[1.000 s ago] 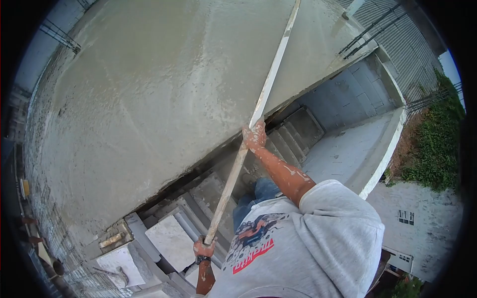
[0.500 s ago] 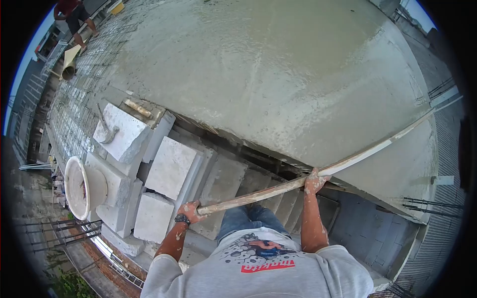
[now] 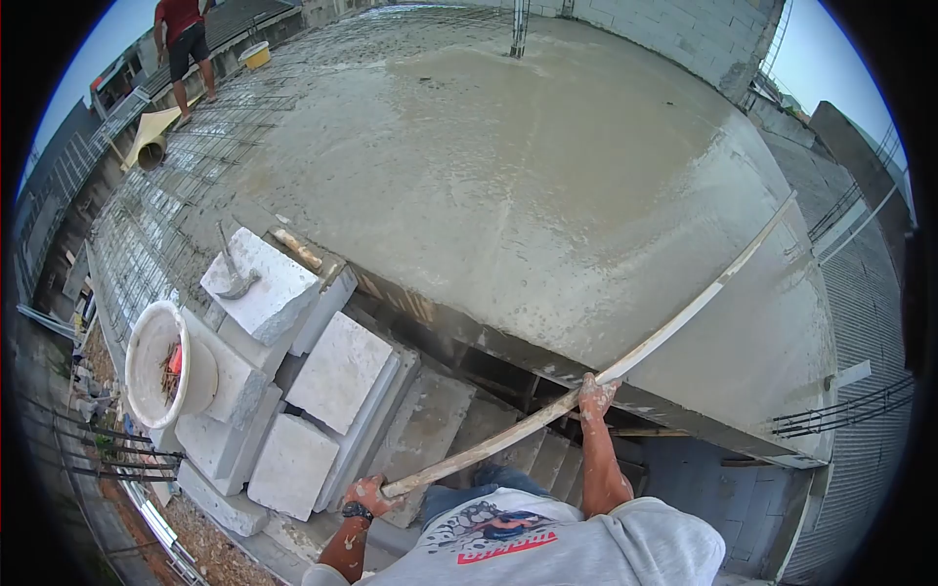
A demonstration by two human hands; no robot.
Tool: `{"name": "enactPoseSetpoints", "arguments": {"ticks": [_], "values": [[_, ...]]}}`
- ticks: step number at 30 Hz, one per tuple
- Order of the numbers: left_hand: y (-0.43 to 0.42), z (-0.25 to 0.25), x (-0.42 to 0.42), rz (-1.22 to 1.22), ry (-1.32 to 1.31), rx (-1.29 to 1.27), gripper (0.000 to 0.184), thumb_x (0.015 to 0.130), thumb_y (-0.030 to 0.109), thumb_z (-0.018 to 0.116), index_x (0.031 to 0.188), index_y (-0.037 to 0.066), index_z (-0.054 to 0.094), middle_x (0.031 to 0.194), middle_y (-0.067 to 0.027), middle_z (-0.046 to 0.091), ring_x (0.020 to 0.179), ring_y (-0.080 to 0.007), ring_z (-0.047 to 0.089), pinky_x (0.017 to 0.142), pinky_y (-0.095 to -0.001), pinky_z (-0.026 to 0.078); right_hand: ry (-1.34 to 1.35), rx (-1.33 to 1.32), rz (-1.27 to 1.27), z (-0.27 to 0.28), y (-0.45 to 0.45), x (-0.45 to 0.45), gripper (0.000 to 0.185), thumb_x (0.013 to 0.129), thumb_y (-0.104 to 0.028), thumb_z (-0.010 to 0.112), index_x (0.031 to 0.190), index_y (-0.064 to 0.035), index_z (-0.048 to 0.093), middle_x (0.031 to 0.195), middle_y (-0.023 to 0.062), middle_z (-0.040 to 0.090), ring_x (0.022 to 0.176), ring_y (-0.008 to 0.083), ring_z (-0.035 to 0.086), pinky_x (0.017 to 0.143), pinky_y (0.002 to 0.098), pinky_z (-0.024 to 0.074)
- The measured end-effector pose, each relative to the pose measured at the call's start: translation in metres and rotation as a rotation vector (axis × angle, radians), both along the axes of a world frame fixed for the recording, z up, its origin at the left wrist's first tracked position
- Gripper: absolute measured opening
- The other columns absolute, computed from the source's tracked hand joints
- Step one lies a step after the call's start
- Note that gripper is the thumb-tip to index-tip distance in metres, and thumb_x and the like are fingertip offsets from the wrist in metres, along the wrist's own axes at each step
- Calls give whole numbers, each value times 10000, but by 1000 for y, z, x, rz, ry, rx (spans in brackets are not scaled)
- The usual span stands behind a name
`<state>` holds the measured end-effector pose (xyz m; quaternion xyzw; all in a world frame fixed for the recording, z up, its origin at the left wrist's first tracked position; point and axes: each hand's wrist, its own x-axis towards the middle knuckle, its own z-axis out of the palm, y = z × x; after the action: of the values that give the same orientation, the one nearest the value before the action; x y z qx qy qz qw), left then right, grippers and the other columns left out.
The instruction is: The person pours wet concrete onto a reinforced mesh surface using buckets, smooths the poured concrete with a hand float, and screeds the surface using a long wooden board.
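Observation:
A long, pale screed board [image 3: 682, 320] runs diagonally from low in the middle of the view out over the wet concrete slab [image 3: 469, 225] on the right. Its near end is gripped by my left hand [image 3: 372, 496], closed around it beside the concrete blocks. Further along, at the slab's edge, my right hand [image 3: 597, 395] is also closed on the board. Concrete smears cover both hands. The board's far part lies over the grey, shiny surface; how firmly it touches is hard to tell.
White blocks [image 3: 342, 369] are stacked on the left, with a trowel [image 3: 234, 278] on one. A white bucket [image 3: 203, 376] holds sticks. Stairs [image 3: 479, 425] descend under the slab edge. Exposed rebar mesh [image 3: 230, 127] and another person [image 3: 186, 49] are at upper left.
The view has tilted up, showing more of the far slab and wall. The board's far end has swung further onto the slab; both hands keep their hold.

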<state>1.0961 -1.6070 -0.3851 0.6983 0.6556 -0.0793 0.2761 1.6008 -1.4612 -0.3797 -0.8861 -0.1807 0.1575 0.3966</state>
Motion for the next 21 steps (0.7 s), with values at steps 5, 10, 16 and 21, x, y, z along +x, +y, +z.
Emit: {"name": "enactPoseSetpoints", "arguments": {"ticks": [5, 10, 16, 21], "values": [[-31, 3, -28, 73, -31, 79, 587, 600, 615, 766, 926, 134, 680, 877, -121, 706, 854, -326, 678, 767, -452, 536, -27, -15, 165, 32, 19, -42, 768, 803, -357, 687, 1319, 111, 363, 1247, 322, 522, 1162, 430, 525, 1019, 426, 392], [-83, -5, -57, 138, 56, 195, 683, 592, 628, 765, 1010, 95, 682, 888, -122, 710, 862, -311, 681, 776, -443, 532, -346, -152, 515, -41, 56, -50, 866, 822, -418, 675, 1383, 128, 303, 1294, 323, 490, 1218, 416, 480, 1045, 408, 366], [-141, 3, -87, 331, -15, 354, 621, 596, 570, 802, 918, 47, 704, 797, -157, 707, 752, -327, 690, 709, -424, 544, -2, 22, 685, 100, 66, -162, 804, 895, -531, 532, 1367, 103, 390, 1385, 294, 439, 1349, 387, 342, 1135, 366, 242], [-170, 45, -70, 483, 7, 385, 594, 577, 549, 833, 822, 31, 678, 675, -163, 668, 653, -351, 667, 629, -442, 523, -129, -262, 939, 109, 81, -207, 778, 894, -636, 419, 1361, -18, 493, 1472, 334, 279, 1423, 409, 190, 1183, 370, 140]]}}
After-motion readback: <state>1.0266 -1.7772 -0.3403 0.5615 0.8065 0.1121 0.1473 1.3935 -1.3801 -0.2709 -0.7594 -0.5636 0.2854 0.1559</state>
